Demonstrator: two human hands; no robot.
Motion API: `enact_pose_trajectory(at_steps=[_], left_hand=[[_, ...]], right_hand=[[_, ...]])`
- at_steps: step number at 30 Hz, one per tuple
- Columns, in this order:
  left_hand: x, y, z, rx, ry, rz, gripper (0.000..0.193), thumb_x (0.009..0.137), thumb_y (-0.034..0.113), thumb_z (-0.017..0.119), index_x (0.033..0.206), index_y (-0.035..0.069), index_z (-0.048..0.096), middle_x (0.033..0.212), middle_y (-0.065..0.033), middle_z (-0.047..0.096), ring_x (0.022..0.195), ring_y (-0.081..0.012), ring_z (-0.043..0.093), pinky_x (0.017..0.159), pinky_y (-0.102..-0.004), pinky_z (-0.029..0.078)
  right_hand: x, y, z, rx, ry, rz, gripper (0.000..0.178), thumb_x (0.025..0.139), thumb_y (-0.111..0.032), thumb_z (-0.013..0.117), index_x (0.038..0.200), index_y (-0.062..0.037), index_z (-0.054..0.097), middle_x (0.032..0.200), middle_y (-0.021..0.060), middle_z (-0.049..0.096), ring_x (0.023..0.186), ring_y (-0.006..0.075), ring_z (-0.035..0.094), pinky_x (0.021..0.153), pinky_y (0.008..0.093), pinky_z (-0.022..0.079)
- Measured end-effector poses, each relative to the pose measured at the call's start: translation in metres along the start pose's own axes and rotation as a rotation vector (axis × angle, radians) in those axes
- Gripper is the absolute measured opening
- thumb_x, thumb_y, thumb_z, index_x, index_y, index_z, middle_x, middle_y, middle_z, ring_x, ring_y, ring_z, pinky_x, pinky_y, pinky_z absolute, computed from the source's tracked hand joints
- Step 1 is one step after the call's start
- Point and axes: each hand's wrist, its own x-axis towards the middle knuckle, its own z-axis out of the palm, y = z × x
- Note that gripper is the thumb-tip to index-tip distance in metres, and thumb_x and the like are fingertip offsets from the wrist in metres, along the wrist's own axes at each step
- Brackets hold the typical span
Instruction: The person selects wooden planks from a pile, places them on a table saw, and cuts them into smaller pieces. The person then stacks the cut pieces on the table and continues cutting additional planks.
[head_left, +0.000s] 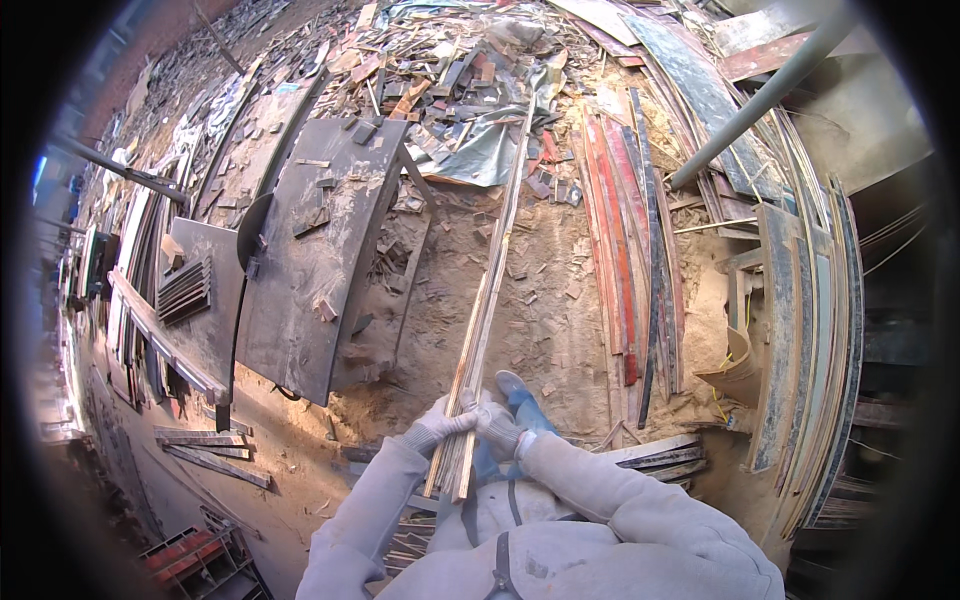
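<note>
- Two gloved hands, both mine, are closed round one bundle of long thin pale wooden strips (pixel 487 300); the bundle's near end lies at my waist and its long axis runs away from me, up and slightly right, its far tip reaching the scrap heap.
- Far left: a stack of dark grooved boards (pixel 184 288) rests on a grey sheet-metal bench (pixel 205 330), well apart from my hands.
- Left of centre: a large dark steel table panel (pixel 320 250), dusty and scratched, carries small wood offcuts; a round saw blade (pixel 254 228) shows at its left edge.
- My left hand (pixel 447 420), in a pale knit glove, is wrapped shut on the bundle's left side, near its end.
- Centre: the strips are flat, splintery and yellowish, lying tight together. The ground beneath is sandy sawdust strewn with chips.
- My right hand (pixel 497 428), gloved alike, grips the same bundle from the right, touching the left hand; neither is clearly nearer the bundle's end.
- Right of centre: red and dark laminated planks (pixel 625 250) lie parallel to the bundle, near but not touching it.
- Upper right: a grey metal pipe (pixel 760 95) slants across.
- Far right: curved grey plywood sheets (pixel 810 330) stand on edge, stacked.
</note>
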Motion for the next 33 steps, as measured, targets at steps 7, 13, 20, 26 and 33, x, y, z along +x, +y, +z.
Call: enact_pose_trajectory(at_steps=[7,13,20,26,33], left_hand=[[-0.095,-0.030,-0.006,0.041,0.101,-0.192,0.089,0.070,0.025,0.102,0.143,0.000,0.057,0.118,-0.0092,0.072,0.106,-0.0183,0.069,0.095,-0.0354,0.058],[-0.153,-0.068,-0.038,0.045,0.072,-0.113,0.095,0.066,0.021,0.104,0.145,-0.001,0.056,0.124,-0.0096,0.071,0.113,-0.0208,0.068,0.102,-0.0365,0.055],[-0.223,-0.101,-0.107,0.344,0.272,-0.088,0.103,0.060,0.018,0.104,0.146,-0.004,0.051,0.131,-0.0133,0.070,0.119,-0.0236,0.068,0.108,-0.0375,0.053],[-0.310,-0.125,-0.157,0.649,0.354,-0.163,0.106,0.062,0.043,0.097,0.150,0.006,0.051,0.134,-0.0222,0.071,0.126,-0.0360,0.068,0.108,-0.0428,0.054],[-0.385,-0.144,-0.241,0.700,0.274,-0.055,0.109,0.066,0.046,0.094,0.156,0.008,0.047,0.135,-0.0265,0.069,0.126,-0.0406,0.068,0.108,-0.0442,0.053]], right_hand=[[0.027,-0.050,-0.010,0.990,0.024,0.529,0.095,0.098,-0.086,0.045,0.152,-0.0087,0.047,0.150,0.0265,0.056,0.134,0.0465,0.059,0.109,0.0696,0.045],[0.071,-0.020,0.067,1.059,-0.023,0.231,0.087,0.105,-0.072,0.044,0.169,-0.0135,0.030,0.174,0.0144,0.030,0.155,0.0417,0.032,0.118,0.0684,0.040],[0.069,-0.033,0.111,1.319,-0.093,0.203,0.084,0.098,-0.083,0.046,0.141,-0.0124,0.062,0.127,0.0219,0.070,0.116,0.0491,0.065,0.102,0.0693,0.053],[0.045,0.001,0.210,1.251,-0.230,0.139,0.083,0.100,-0.078,0.049,0.138,-0.0054,0.062,0.127,0.0296,0.068,0.113,0.0538,0.066,0.100,0.0727,0.052],[0.008,-0.010,0.281,1.030,-0.291,0.002,0.083,0.093,-0.072,0.065,0.140,-0.0026,0.060,0.127,0.0276,0.070,0.114,0.0493,0.069,0.103,0.0648,0.056]])
